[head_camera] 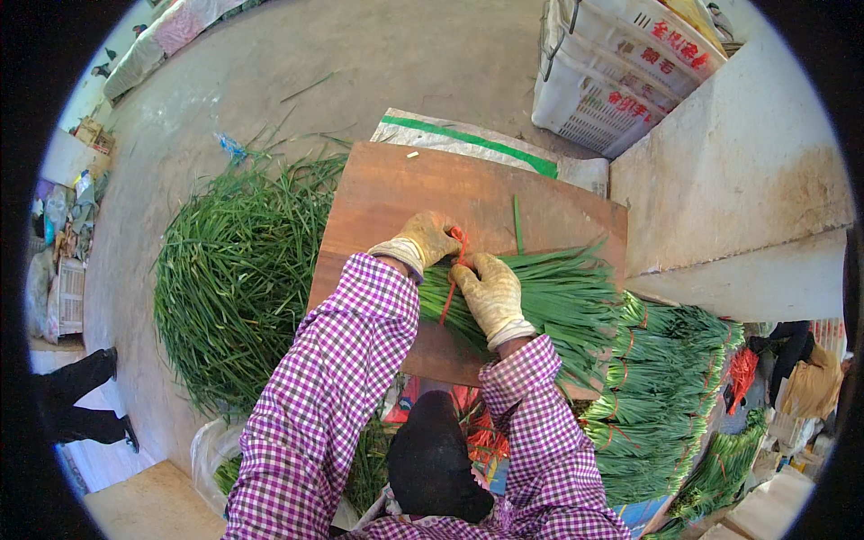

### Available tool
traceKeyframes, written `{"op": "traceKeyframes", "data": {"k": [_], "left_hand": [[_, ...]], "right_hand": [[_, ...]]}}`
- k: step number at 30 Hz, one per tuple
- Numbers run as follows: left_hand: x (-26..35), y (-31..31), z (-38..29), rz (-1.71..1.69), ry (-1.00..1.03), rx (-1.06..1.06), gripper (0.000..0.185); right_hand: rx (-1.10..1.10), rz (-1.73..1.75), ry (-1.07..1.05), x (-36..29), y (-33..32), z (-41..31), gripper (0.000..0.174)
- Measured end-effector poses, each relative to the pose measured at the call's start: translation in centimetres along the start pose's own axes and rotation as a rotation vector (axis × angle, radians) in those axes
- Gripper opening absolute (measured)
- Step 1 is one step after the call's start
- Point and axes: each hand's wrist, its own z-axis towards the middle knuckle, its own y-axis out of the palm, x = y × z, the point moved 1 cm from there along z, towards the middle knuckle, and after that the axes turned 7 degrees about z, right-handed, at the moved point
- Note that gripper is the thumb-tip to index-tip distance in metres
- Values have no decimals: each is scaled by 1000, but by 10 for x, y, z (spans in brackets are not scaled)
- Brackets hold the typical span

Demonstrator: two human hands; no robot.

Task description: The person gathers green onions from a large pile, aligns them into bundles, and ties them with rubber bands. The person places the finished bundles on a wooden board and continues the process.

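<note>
A bunch of long green Chinese chives (563, 287) lies across a brown wooden board (405, 182), its leaf tips fanning out to the right. Around the bunch runs a red plastic tie (448, 304). My left hand (430, 237), in a soiled work glove, pinches the tie's upper end just above the bunch. My right hand (494, 291), gloved likewise, rests over the leaves with its thumb and fingertips closed on the tie near the bunch's top edge. Whether the tie is knotted is hidden by the fingers. One loose leaf (518, 224) lies beyond the bunch.
A big heap of loose leaves (236, 283) lies on the floor at left. Several tied chive bundles (655, 398) are stacked at right. Red ties (487, 435) hang near my lap. Stacked white plastic crates (601, 88) stand beyond. A person's dark-clothed legs (81, 398) show at far left.
</note>
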Motion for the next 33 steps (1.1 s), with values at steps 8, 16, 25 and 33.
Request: {"op": "traceKeyframes", "data": {"k": [8,16,25,33], "left_hand": [[1,1,-8,-46,-42,41,24],[0,1,-8,-43,-28,-41,20],[-8,-10,-27,-435,24,-92,24],[16,-34,-68,-178,296,251,26]], "right_hand": [[-271,-175,45,1,-6,24,34],[-274,-256,104,1,-2,31,34],[-21,-199,18,-14,1,9,29],[255,-34,-230,-26,7,-4,16]]}}
